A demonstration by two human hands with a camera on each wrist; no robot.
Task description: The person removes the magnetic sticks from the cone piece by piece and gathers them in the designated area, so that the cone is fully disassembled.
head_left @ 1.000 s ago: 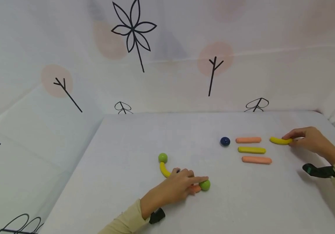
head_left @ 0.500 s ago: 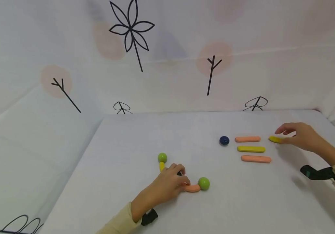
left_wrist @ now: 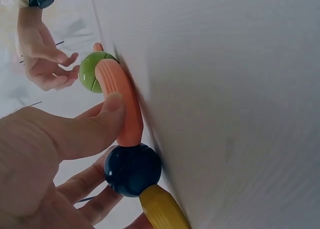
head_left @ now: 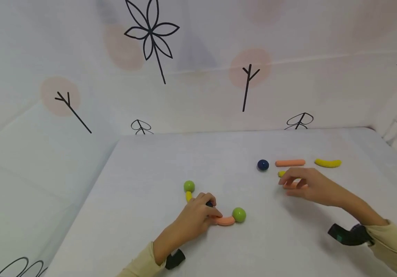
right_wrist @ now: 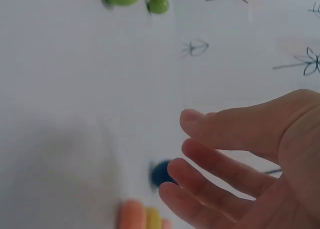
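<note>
Left fingers (left_wrist: pixel 106 124) pinching orange piece (left_wrist: pixel 131 114), table edge (head_left: pixel 219 132) well beyond

A white table (head_left: pixel 143 161) carries everything. Just beyond the left hand (head_left: pixel 192 218), a green ball (head_left: pixel 189 186) touches a curved yellow piece (head_left: pixel 189 196); at that hand's fingers a dark blue ball (left_wrist: pixel 132 170) joins yellow to a curved orange piece (head_left: pixel 225 221), another green ball (head_left: pixel 239 214) rightmost. Behind the right hand (head_left: pixel 311 187), partly hidden: a yellow stick (head_left: pixel 281 174), a lower orange stick (head_left: pixel 290 186); farther beyond, a blue bead (head_left: pixel 262 165), an upper orange stick (head_left: pixel 290 163), a yellow arc (head_left: pixel 328 163).
</note>
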